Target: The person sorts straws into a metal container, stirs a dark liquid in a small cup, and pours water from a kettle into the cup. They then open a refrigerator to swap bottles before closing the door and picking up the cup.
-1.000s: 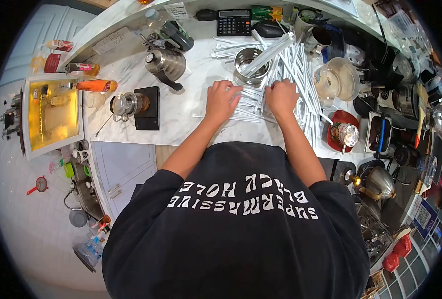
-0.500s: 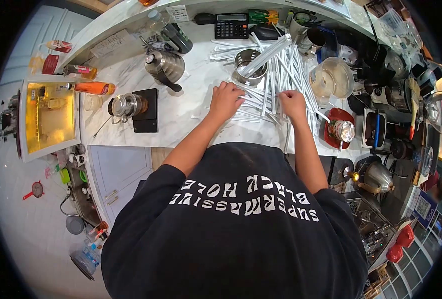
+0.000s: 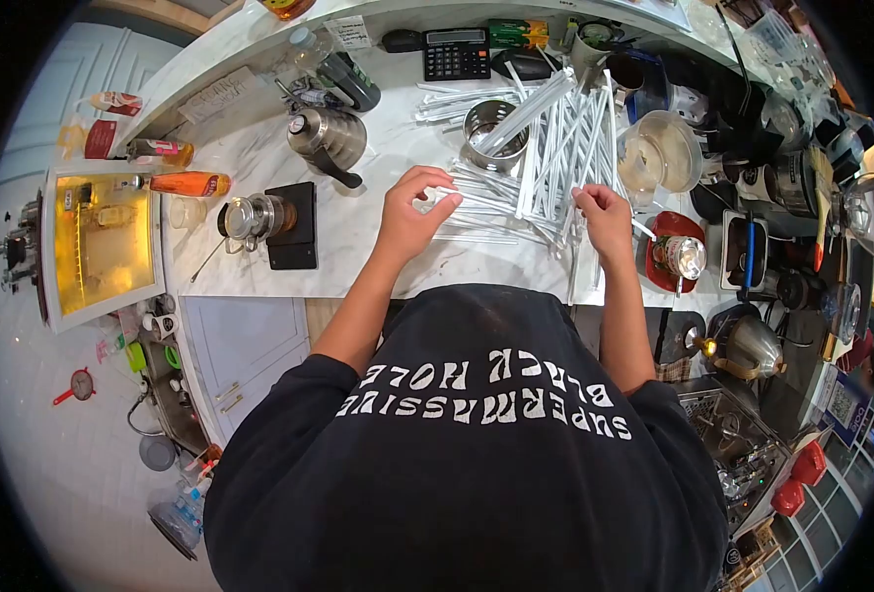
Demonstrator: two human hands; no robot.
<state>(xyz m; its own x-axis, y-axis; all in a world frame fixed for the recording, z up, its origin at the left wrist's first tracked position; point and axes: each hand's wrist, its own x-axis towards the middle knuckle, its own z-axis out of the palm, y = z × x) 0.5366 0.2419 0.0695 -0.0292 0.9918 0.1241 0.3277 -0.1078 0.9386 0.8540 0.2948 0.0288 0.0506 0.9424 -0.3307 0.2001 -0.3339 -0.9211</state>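
Observation:
A heap of long white straws (image 3: 567, 148) is spread over the marble counter, some lying loose to its left. My left hand (image 3: 415, 212) is at the left ends of these loose straws, fingers curved and a gap between thumb and fingertips. At the heap's lower right, my right hand (image 3: 607, 222) has thumb and fingers pinched together at a straw; the fingertips partly hide it. Between the loose straws and the heap stands a perforated metal cup (image 3: 478, 150), with a clear-wrapped bundle of straws (image 3: 531, 113) leaning across its mouth.
A steel kettle (image 3: 327, 143) and a glass pot (image 3: 250, 219) beside a black scale (image 3: 293, 227) stand left. A calculator (image 3: 457, 59) lies at the back. To the right are a clear plastic tub (image 3: 659, 158), a red tray (image 3: 666, 266) holding a can, and crowded utensils.
My left hand has moved left and slightly down off the straws, its fingers curling. My right hand has shifted a little right, and some straws in the heap have moved.

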